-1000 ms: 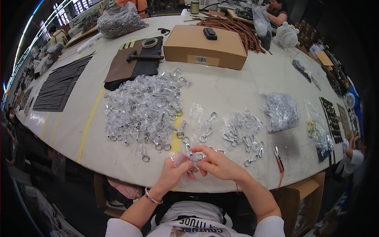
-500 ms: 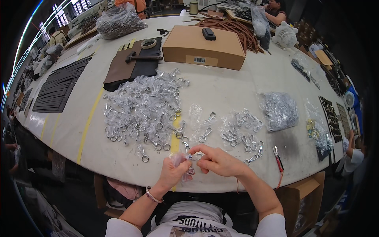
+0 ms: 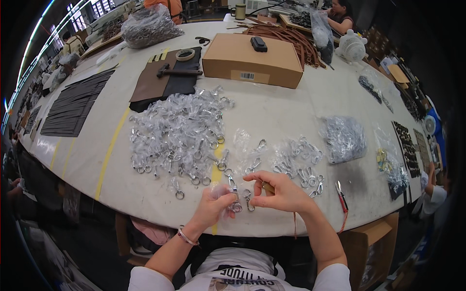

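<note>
My left hand (image 3: 217, 205) is closed on a silver swivel snap hook (image 3: 230, 178) with crumpled clear plastic about it. The hook's upper end and its lower ring show past the thumb. Just to the right, my right hand (image 3: 279, 194) has its index finger and thumb apart, with nothing seen between them; a brownish band shows on one finger. Close to that thumb is another snap hook (image 3: 248, 200). Whether the thumb touches it I cannot tell. Beyond my left hand spreads a big pile of plastic-wrapped snap hooks (image 3: 177, 138).
Several snap hooks (image 3: 306, 180) lie beyond my right hand, near a packed clear bag (image 3: 343, 139). Red-handled snips (image 3: 341, 196) rest at the right. Farther back are a cardboard box (image 3: 250, 60), a hammer (image 3: 182, 72), a tape roll (image 3: 185, 55) and dark strips (image 3: 77, 104).
My right hand has drawn back to the right from the hook in my left hand, and its finger and thumb have parted. The left hand still grips its hook.
</note>
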A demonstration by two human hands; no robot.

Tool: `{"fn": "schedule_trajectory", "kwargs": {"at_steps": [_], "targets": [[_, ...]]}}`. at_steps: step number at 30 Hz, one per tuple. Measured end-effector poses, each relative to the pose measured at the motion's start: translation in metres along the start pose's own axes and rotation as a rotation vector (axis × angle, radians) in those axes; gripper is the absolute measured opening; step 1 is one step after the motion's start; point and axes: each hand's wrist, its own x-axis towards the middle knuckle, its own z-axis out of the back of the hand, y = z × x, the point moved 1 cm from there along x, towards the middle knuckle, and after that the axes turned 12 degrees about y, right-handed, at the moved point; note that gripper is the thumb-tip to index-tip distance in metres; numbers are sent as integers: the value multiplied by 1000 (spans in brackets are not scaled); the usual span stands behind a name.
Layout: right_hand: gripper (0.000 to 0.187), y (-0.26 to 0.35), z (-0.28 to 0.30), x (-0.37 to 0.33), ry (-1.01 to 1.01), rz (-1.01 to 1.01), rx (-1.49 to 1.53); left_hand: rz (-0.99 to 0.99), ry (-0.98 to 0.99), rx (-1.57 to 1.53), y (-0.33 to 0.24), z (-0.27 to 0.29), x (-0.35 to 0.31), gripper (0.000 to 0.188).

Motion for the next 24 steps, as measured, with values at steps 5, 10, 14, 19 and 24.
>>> {"fn": "schedule_trajectory", "kwargs": {"at_steps": [5,10,14,19,24], "targets": [[35,-18,-18,15,-40,105,411,-4,-10,107,1,-9,2,13],[25,-20,-21,17,-56,77,550,15,-4,193,3,-5,-1,13],[20,-17,-18,17,-47,41,557,27,10,225,1,-4,-2,13],[12,-17,-15,19,-8,2,698,98,163,284,-15,-1,1,16],[9,-17,-12,27,-1,16,731,-17,194,333,-13,11,8,19]]}}
